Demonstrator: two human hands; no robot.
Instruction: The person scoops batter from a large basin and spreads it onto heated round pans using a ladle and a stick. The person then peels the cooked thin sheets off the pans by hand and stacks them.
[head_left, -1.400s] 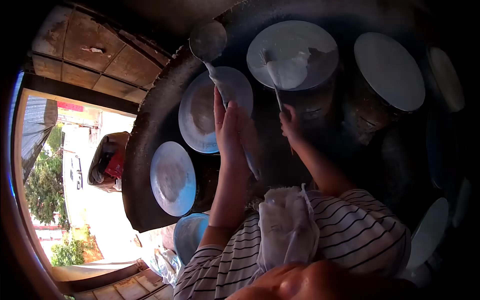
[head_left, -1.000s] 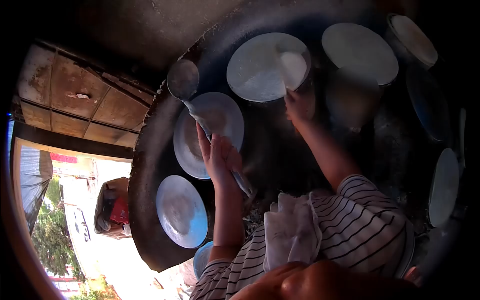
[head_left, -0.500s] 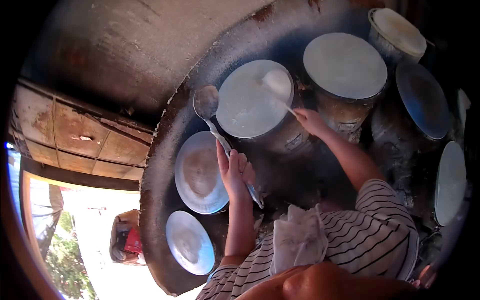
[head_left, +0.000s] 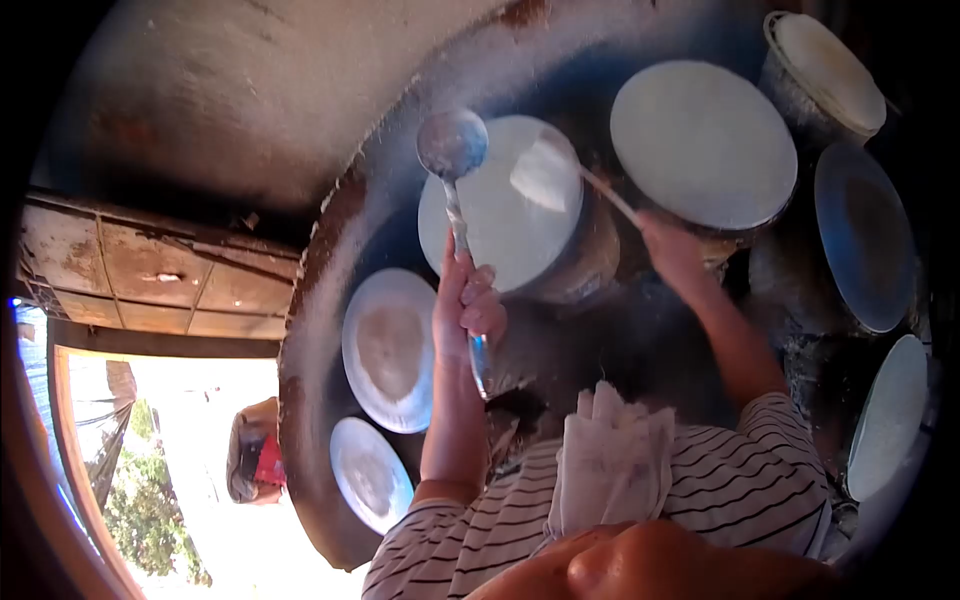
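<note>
My left hand (head_left: pixel 468 300) is closed around a metal ladle (head_left: pixel 455 205). Pale residue covers part of its handle. The ladle's bowl is raised and overlaps the left edge of a round cooking surface (head_left: pixel 480 240) coated in white; whether it touches is unclear. In my right hand (head_left: pixel 672 255), the fingers wrap a thin-handled tool (head_left: pixel 610 195). Its far end meets a white rounded shape (head_left: pixel 545 172) over the same surface. I cannot tell whether that shape is the tool's head or something it carries. Steam or haze blurs the area beneath.
Another white-coated round surface (head_left: pixel 705 140) lies to the right, with a white-topped pot (head_left: pixel 825 75) behind it. Round lids or pans (head_left: pixel 390 345) with brownish centres stand left, and a dark one (head_left: pixel 865 235) stands right. A curved, sooty counter edge (head_left: pixel 305 310) borders the left side.
My left hand has lifted the ladle up and rightward, over the white surface's edge. My right hand has shifted right, and the white rounded shape at its tool's end has tilted.
</note>
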